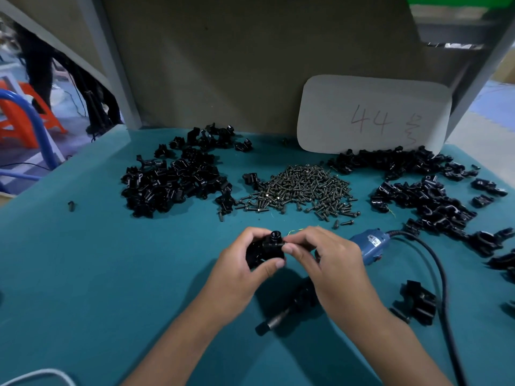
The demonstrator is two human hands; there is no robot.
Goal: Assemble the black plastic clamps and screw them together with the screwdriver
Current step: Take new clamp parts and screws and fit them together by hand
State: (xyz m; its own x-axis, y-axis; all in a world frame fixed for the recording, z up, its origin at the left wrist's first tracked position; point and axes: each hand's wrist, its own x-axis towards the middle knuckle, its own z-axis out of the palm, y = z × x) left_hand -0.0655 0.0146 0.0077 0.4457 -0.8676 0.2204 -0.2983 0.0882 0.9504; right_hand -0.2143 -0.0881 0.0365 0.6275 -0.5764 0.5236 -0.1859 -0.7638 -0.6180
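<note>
My left hand [245, 271] grips a black plastic clamp [264, 249] just above the teal table, near the front middle. My right hand [331, 263] pinches at the clamp's right side with thumb and forefinger; whatever small thing sits between those fingertips is hidden. The electric screwdriver [367, 245], blue-bodied with a black grip and metal tip, lies on the table under my right hand, tip pointing to the near left. A heap of dark screws [301, 188] lies in the middle of the table.
Piles of black clamp parts lie at the left [172, 179] and right [420, 196]. One clamp [418, 302] sits beside the screwdriver's black cable [443, 288]. A white card marked 44 [373, 115] leans on the back wall. The table edge drops off at the left.
</note>
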